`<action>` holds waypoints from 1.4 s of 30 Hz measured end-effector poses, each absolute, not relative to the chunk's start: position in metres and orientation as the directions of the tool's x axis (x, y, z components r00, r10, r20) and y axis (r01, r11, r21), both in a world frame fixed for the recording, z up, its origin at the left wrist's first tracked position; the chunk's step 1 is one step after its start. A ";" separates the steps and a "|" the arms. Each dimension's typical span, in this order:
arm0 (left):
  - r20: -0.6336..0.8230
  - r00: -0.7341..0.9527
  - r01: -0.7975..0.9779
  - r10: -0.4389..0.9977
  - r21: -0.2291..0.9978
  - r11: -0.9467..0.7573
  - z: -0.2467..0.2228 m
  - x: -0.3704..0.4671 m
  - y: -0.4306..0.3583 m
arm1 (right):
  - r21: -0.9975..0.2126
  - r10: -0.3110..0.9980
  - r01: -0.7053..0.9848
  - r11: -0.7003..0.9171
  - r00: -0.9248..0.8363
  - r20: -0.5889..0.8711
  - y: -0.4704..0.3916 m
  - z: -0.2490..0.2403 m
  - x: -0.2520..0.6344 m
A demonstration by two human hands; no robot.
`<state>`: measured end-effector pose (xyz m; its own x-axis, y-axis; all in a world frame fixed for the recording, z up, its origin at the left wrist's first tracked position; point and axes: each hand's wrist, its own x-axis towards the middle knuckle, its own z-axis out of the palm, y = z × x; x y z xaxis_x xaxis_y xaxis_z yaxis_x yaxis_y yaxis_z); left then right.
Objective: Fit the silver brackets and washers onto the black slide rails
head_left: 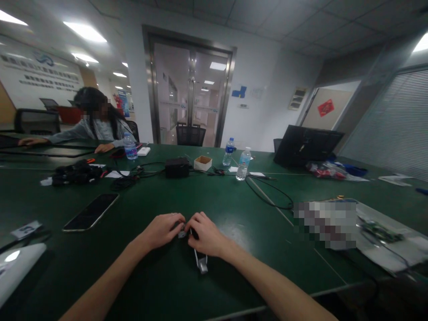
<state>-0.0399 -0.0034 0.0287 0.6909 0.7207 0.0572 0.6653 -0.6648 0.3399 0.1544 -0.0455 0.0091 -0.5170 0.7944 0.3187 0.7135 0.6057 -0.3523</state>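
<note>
My left hand [164,229] and my right hand [206,236] meet low over the green table, fingertips nearly touching. A small silvery piece [182,233] is pinched in my left fingers; its exact kind is too small to make out. My right fingers are closed around a silver tool [202,266] with two thin arms joined at a wider end, like tweezers. That end points toward me below the palm, while the part between the fingers is hidden.
A phone [91,212] lies to the left. Ahead are a black box [177,167], a small open carton [203,163], cables and water bottles [243,165]. At right, a circuit board [381,231] rests on a pale surface near a monitor [307,145]. A person [100,125] sits far left.
</note>
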 end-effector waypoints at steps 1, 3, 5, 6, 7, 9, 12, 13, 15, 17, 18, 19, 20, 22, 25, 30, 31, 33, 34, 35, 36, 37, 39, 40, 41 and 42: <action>0.065 0.689 0.665 0.722 0.338 -0.666 0.029 -0.039 -0.003 | -0.349 0.809 0.732 0.584 -0.491 0.323 -0.042 0.007 0.157; 0.068 0.684 0.670 0.726 0.336 -0.662 0.029 -0.039 -0.003 | -0.341 0.841 0.776 0.531 -0.433 0.326 -0.033 0.004 0.165; 0.059 0.679 0.677 0.732 0.337 -0.655 0.029 -0.039 -0.003 | -0.336 0.880 0.825 0.454 -0.358 0.311 -0.024 0.003 0.175; 0.056 0.678 0.678 0.733 0.339 -0.653 0.028 -0.039 -0.002 | -0.335 0.905 0.854 0.399 -0.307 0.295 -0.019 0.002 0.181; 0.055 0.680 0.675 0.731 0.341 -0.654 0.027 -0.040 -0.001 | -0.334 0.930 0.882 0.332 -0.247 0.273 -0.014 0.002 0.187; 0.059 0.686 0.667 0.725 0.348 -0.659 0.025 -0.042 0.000 | -0.332 0.971 0.926 0.179 -0.111 0.213 -0.006 0.001 0.200; 0.058 0.691 0.655 0.721 0.373 -0.657 0.021 -0.043 0.000 | -0.312 0.983 0.950 0.019 0.039 0.180 0.003 0.001 0.224; 0.054 0.691 0.652 0.720 0.383 -0.655 0.019 -0.043 0.000 | -0.303 0.982 0.953 -0.007 0.064 0.178 0.005 0.000 0.232; 0.045 0.695 0.646 0.718 0.398 -0.651 0.017 -0.041 0.000 | -0.286 0.980 0.957 -0.045 0.097 0.172 0.010 -0.002 0.246; 0.040 0.700 0.645 0.713 0.396 -0.654 0.016 -0.038 -0.002 | -0.258 0.979 0.964 -0.072 0.118 0.167 0.015 -0.006 0.258; 0.042 0.703 0.642 0.710 0.390 -0.660 0.016 -0.037 -0.003 | -0.230 0.977 0.970 -0.081 0.123 0.173 0.018 -0.009 0.262; 0.047 0.704 0.642 0.709 0.386 -0.663 0.016 -0.035 -0.004 | -0.197 0.976 0.977 -0.084 0.121 0.183 0.021 -0.012 0.266; 0.052 0.704 0.641 0.708 0.384 -0.665 0.016 -0.034 -0.005 | -0.159 0.973 0.983 -0.087 0.119 0.198 0.024 -0.015 0.269; 0.056 0.704 0.639 0.708 0.385 -0.666 0.017 -0.032 -0.007 | -0.072 0.967 0.993 -0.094 0.109 0.231 0.032 -0.020 0.272; 0.076 0.697 0.639 0.713 0.384 -0.666 0.018 -0.032 -0.009 | 0.035 0.960 0.990 -0.135 0.122 0.252 0.047 -0.025 0.273; 0.082 0.691 0.639 0.718 0.395 -0.660 0.018 -0.033 -0.011 | 0.063 0.951 0.977 -0.205 0.184 0.250 0.080 -0.025 0.270; 0.079 0.690 0.640 0.720 0.398 -0.657 0.019 -0.033 -0.012 | 0.063 0.949 0.974 -0.217 0.195 0.247 0.087 -0.025 0.270; 0.077 0.687 0.645 0.722 0.394 -0.655 0.018 -0.033 -0.012 | 0.062 0.944 0.967 -0.246 0.224 0.241 0.101 -0.025 0.271; 0.079 0.686 0.647 0.723 0.389 -0.656 0.017 -0.033 -0.012 | 0.059 0.941 0.963 -0.264 0.243 0.237 0.107 -0.025 0.271; 0.085 0.685 0.648 0.724 0.384 -0.658 0.016 -0.033 -0.011 | 0.057 0.935 0.957 -0.286 0.265 0.235 0.113 -0.025 0.271; 0.091 0.685 0.646 0.723 0.381 -0.661 0.015 -0.033 -0.011 | 0.054 0.928 0.949 -0.309 0.289 0.234 0.118 -0.025 0.271; 0.100 0.686 0.643 0.721 0.380 -0.665 0.014 -0.033 -0.010 | 0.052 0.921 0.942 -0.332 0.311 0.236 0.122 -0.026 0.271; 0.117 0.693 0.631 0.712 0.381 -0.676 0.011 -0.033 -0.009 | 0.052 0.907 0.929 -0.368 0.345 0.242 0.128 -0.028 0.271; 0.122 0.697 0.625 0.707 0.380 -0.682 0.010 -0.033 -0.009 | 0.055 0.903 0.924 -0.379 0.355 0.243 0.130 -0.030 0.270; 0.127 0.699 0.622 0.703 0.378 -0.686 0.010 -0.033 -0.009 | 0.060 0.901 0.921 -0.384 0.361 0.240 0.131 -0.031 0.271; 0.131 0.701 0.620 0.701 0.375 -0.689 0.009 -0.033 -0.009 | 0.066 0.902 0.920 -0.386 0.362 0.235 0.132 -0.033 0.271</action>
